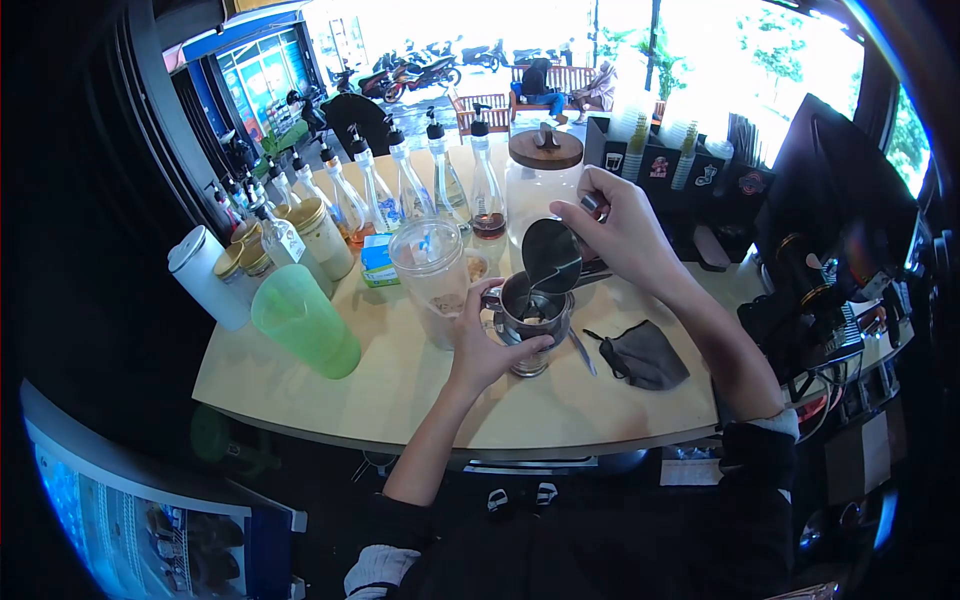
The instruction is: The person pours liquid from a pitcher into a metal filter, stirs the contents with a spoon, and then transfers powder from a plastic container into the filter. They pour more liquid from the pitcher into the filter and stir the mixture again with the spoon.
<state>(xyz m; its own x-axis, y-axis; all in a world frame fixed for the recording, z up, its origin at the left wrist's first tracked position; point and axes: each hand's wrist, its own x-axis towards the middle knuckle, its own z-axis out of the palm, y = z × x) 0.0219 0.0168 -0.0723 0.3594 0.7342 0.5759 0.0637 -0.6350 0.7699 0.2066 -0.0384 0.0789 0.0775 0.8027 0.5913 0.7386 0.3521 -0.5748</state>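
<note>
My right hand (625, 225) grips the handle of a dark pitcher (552, 258), which is tilted with its mouth downward. A thin stream of liquid runs from its lip into a metal cup (548, 322) just below. The cup sits on top of a clear glass (530, 366) on the table. Around the cup's left and front side my left hand (488, 345) is closed, thumb across the front. Close to the left hand stands a clear lidded jar (430, 265). A dark face mask (648, 358) and a slim pen-like object (582, 352) lie to the right.
A green plastic pitcher (305, 320) stands at the left of the table (400, 410). Several pump bottles (415, 190) line the back, near a large wooden-lidded jar (545, 175). Powder jars (322, 235) are at back left. Cup holders (680, 170) and a machine (830, 220) stand right.
</note>
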